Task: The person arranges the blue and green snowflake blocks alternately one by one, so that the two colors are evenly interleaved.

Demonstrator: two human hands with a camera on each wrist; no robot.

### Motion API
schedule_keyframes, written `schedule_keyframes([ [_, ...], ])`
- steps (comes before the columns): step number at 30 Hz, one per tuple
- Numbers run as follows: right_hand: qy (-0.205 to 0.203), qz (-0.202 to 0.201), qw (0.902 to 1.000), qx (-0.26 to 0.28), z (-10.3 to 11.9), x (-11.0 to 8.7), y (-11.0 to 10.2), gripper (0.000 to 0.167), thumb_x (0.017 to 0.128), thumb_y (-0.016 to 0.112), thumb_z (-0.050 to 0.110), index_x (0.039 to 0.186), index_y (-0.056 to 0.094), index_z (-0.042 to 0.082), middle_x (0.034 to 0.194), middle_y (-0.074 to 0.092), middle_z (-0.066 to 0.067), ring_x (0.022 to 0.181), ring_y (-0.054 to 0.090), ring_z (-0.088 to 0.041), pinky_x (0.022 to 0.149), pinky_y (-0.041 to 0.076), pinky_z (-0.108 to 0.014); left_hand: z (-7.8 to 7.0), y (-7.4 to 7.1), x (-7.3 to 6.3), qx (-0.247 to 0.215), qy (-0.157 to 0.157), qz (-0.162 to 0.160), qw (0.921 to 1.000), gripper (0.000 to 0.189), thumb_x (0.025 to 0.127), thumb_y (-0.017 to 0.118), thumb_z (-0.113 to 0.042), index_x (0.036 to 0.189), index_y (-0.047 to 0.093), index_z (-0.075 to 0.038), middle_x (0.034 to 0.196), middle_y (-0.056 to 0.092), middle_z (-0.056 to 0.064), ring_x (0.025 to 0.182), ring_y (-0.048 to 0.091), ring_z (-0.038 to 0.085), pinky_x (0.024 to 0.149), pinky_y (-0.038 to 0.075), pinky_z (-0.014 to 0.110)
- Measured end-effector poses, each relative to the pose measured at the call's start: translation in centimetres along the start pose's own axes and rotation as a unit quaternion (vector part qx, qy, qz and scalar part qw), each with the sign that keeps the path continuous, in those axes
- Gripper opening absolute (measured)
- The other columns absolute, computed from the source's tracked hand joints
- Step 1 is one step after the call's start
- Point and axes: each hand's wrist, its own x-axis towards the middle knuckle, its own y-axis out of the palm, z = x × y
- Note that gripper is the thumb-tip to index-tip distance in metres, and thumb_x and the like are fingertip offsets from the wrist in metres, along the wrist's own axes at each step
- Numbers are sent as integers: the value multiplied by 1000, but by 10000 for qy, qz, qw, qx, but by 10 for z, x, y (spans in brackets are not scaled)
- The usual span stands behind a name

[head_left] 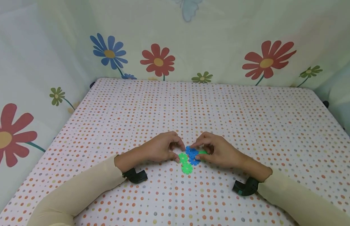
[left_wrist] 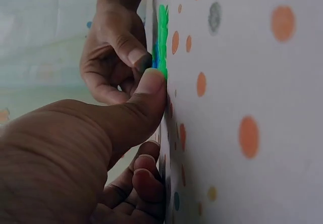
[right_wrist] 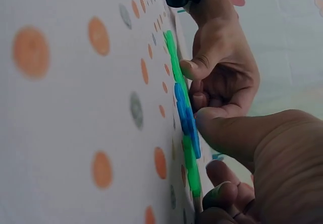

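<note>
Floral fabric (head_left: 214, 34) hangs behind the counter (head_left: 152, 106), its pale cover sprinkled with orange, grey and yellow dots, and near the middle of its front half two hands meet over flat, flower-shaped discs! The right hand (head_left: 220, 151) has its grip on the blue discs (head_left: 194, 162), forefinger and thumb pinching the overlapping pair. Across from it, the left hand (head_left: 163, 148) bends its fingers, thumb touching the green discs (head_left: 187, 168) just beside the blue; whether that grip pinches, I can't tell. Another green disc (head_left: 203, 152) peeks out under the right hand. Thin, plastic-looking pieces, these, with notched rims! Beige sleeves (head_left: 79, 185) and dark wrist devices (head_left: 139, 176) frame the action.
</note>
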Motion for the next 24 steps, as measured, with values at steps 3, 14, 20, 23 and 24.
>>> schedule_keyframes([
  [3, 161, 24, 9998, -129, 2, 0, 0, 30, 80, 83, 19, 110, 75, 22, 100, 62, 4, 67, 45, -6, 59, 42, -21, -1, 0, -1, 28, 17, -7, 10000, 27, 77, 85, -20, 101, 73, -19, 100, 59, -6, 82, 53, 11, 74, 47, 23],
  [14, 682, 77, 9970, -344, 9, -1, 0, 30, 79, 84, 21, 108, 76, 24, 95, 60, 8, 66, 47, -8, 58, 41, -22, -3, 3, -2, 346, -31, 54, 9994, 26, 78, 85, -27, 101, 73, -21, 102, 57, -8, 85, 51, 8, 79, 46, 23],
  [20, 793, 75, 9960, -411, 11, 0, 0, 31, 78, 85, 26, 107, 77, 24, 94, 60, 9, 67, 47, -10, 58, 41, -22, -6, 2, -4, 420, -37, 105, 9991, 22, 81, 83, -25, 99, 72, -20, 102, 57, -7, 86, 50, 9, 79, 45, 25],
  [23, 864, 50, 9952, -450, 12, 0, 1, 31, 77, 86, 28, 106, 77, 24, 93, 60, 9, 67, 47, -10, 58, 41, -22, -6, 3, -4, 506, -61, 155, 9986, 20, 82, 82, -26, 99, 71, -21, 104, 56, -7, 88, 50, 9, 81, 45, 24],
  [24, 878, 41, 9951, -450, 12, 1, 1, 31, 77, 86, 28, 106, 77, 24, 92, 60, 8, 67, 47, -10, 58, 41, -23, -6, 3, -5, 532, -65, 172, 9984, 20, 82, 81, -26, 98, 71, -21, 104, 55, -7, 89, 50, 9, 82, 45, 24],
])
